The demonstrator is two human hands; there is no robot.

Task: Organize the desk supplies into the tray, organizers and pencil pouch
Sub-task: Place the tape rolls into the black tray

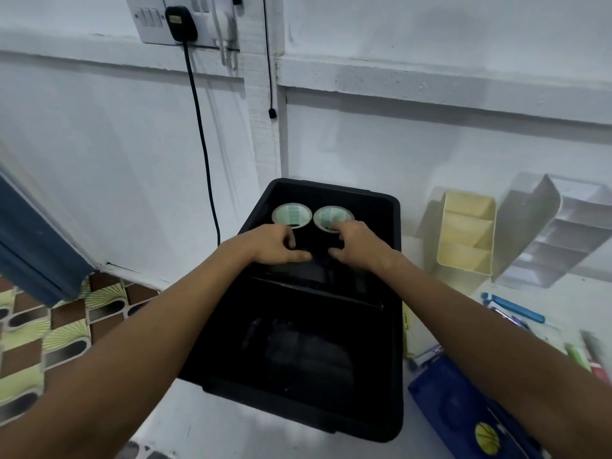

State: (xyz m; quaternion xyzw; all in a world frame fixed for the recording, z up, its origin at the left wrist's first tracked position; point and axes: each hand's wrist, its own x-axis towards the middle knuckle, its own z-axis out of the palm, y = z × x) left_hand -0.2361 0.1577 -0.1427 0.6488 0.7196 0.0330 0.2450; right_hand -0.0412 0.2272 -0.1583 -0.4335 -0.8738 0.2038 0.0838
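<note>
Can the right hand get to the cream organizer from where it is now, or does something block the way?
Probably yes. The right hand is inside the black tray, beside two tape rolls. The cream organizer stands just right of the tray, its compartments open. Only the tray's right wall lies between; the hand would lift over it.

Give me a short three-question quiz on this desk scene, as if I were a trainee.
1. True or false: two tape rolls, one beside the other, sit at the far end of the black tray.
2. Which organizer stands nearer the tray: A) the cream organizer, B) the white organizer?
3. Fill in: the blue pen lies to the ____ of the tray.

Key: 1 true; 2 A; 3 right.

Both the left hand and the right hand reach into the tray near the rolls.
</note>
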